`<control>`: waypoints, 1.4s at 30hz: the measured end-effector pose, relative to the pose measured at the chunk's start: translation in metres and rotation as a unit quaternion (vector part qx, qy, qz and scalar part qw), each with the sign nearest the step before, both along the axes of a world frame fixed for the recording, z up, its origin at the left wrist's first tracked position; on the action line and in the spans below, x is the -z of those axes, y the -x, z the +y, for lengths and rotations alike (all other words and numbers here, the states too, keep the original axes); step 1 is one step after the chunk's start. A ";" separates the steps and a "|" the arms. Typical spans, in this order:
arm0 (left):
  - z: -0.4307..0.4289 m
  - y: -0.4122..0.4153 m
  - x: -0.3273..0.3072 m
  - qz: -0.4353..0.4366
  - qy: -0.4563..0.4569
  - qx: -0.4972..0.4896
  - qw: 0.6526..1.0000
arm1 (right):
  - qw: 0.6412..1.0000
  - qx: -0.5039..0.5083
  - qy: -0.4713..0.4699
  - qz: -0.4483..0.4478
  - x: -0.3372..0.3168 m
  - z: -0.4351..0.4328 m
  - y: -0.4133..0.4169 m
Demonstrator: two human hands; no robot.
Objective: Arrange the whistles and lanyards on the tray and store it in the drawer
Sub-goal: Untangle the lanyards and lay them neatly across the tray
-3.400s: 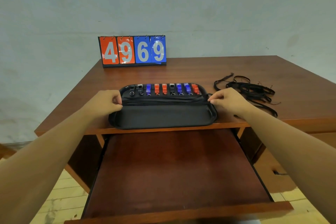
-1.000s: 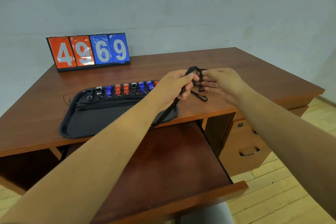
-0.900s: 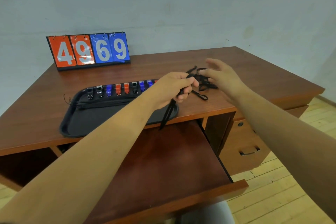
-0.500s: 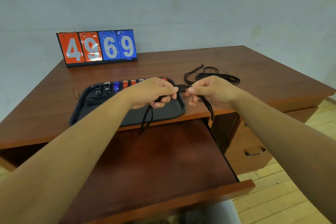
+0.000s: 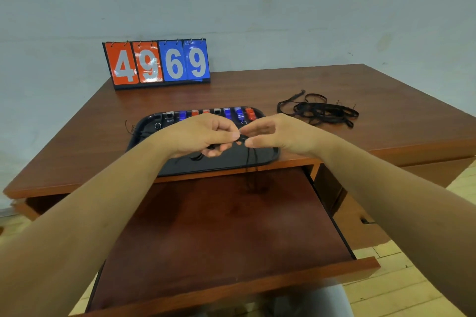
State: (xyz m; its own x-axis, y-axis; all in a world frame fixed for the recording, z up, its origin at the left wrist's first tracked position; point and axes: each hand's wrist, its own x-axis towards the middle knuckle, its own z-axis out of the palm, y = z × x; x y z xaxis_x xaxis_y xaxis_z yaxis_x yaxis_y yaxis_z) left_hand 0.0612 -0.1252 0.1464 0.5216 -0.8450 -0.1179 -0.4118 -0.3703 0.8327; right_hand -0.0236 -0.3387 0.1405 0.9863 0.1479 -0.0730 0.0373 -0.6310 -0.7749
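Observation:
A black tray point(image 5: 268, 159) lies at the desk's front edge with a row of whistles point(image 5: 226, 113) in black, blue and orange along its far side. Above the tray, my left hand point(image 5: 203, 135) and my right hand point(image 5: 273, 134) meet and both pinch one black lanyard point(image 5: 251, 162). Its loose strands hang down past the tray's front rim over the drawer. A pile of black lanyards point(image 5: 319, 110) rests on the desk to the right of the tray.
The wide drawer point(image 5: 219, 226) under the desk stands pulled out toward me, its wooden bottom bare. A flip scoreboard point(image 5: 157, 63) reading 4969 stands at the desk's back against the wall. A side drawer with a handle point(image 5: 367, 221) is at the right.
Both hands left the tray, took one lanyard from the pile at the right and carried it left over the tray. The hands have drawn closer together.

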 end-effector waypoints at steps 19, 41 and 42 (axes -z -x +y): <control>0.086 -0.046 0.026 -0.128 -0.048 -0.185 0.973 | 0.995 0.080 0.056 -0.024 0.008 -0.013 -0.014; 0.130 -0.086 0.060 -0.306 -0.175 -0.275 0.894 | 0.961 0.196 0.174 -0.083 0.053 -0.050 -0.032; 0.129 -0.088 0.061 -0.309 -0.177 -0.279 0.892 | 0.961 0.202 0.169 -0.086 0.054 -0.051 -0.034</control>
